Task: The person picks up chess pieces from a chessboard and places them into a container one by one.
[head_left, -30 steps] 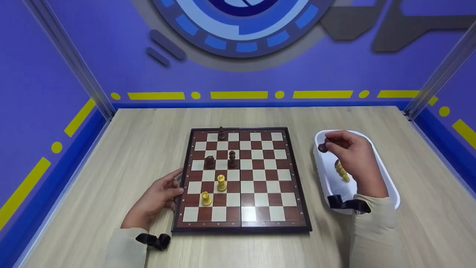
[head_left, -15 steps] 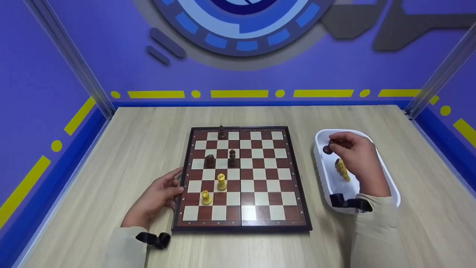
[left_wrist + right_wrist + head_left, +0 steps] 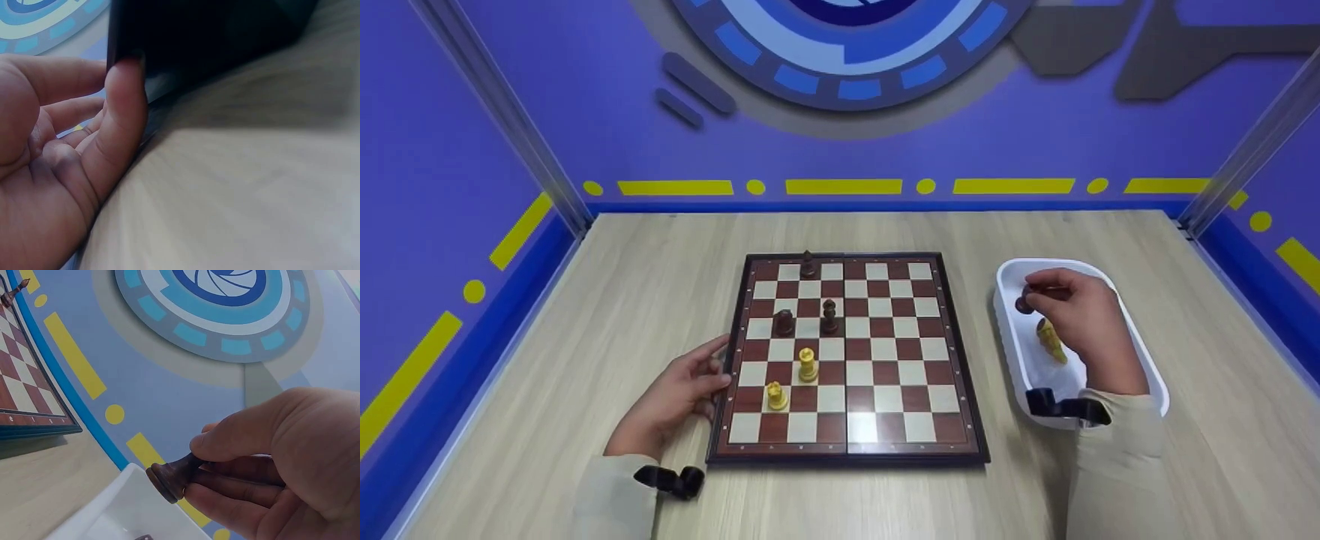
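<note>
In the head view a chessboard (image 3: 900,371) lies flat on the table. My left hand (image 3: 679,394) rests against its left edge, thumb and index fingertips touching the side; the left wrist view shows the thumb (image 3: 121,107) pressed to the dark edge. Over the white tray (image 3: 1011,375), my right hand (image 3: 1084,322) pinches a dark brown chess piece (image 3: 171,478) between thumb and fingers. Its round base points outward, while its top is hidden in the grip. Below that hand, yellow chess pieces (image 3: 1050,341) lie in the tray, partly covered.
Standing on the board's left half are a yellow rook (image 3: 777,397), a taller yellow piece (image 3: 808,366) and dark pieces, among them a knight (image 3: 784,322), one in the middle (image 3: 829,317) and one at the far edge (image 3: 808,265). Blue-purple walls (image 3: 840,161) enclose the table.
My right hand has shifted slightly right and nearer, taking the dark chess piece from near the tray's left rim to further inside it. The left hand stays at the board's edge.
</note>
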`<state>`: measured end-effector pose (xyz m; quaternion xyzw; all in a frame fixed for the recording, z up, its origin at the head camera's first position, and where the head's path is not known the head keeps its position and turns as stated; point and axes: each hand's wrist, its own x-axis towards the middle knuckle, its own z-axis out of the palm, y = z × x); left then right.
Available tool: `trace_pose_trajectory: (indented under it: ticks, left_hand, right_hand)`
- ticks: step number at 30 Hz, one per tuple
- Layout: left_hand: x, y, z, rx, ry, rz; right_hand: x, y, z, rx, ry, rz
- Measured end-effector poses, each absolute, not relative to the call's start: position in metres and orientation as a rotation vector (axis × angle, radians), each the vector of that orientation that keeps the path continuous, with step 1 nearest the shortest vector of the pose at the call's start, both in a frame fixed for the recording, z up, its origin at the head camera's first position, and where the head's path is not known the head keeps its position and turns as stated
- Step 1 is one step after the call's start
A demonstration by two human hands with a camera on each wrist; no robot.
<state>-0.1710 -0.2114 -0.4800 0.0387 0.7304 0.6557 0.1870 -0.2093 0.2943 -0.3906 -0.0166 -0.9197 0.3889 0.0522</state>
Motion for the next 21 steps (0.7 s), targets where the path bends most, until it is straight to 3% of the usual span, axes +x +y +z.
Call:
trace_pose_trajectory:
  ticks: [10, 21]
  left_hand:
    - [-0.171, -0.211, -0.48, 0.079, 2.012, 1.885]
    - [-0.171, -0.212, -0.48, 0.11, 2.036, 1.862]
  right_hand:
    - [-0.209, 0.294, -0.388, -0.144, -2.831, 1.133]
    - [-0.21, 0.284, -0.391, -0.068, -2.803, 1.221]
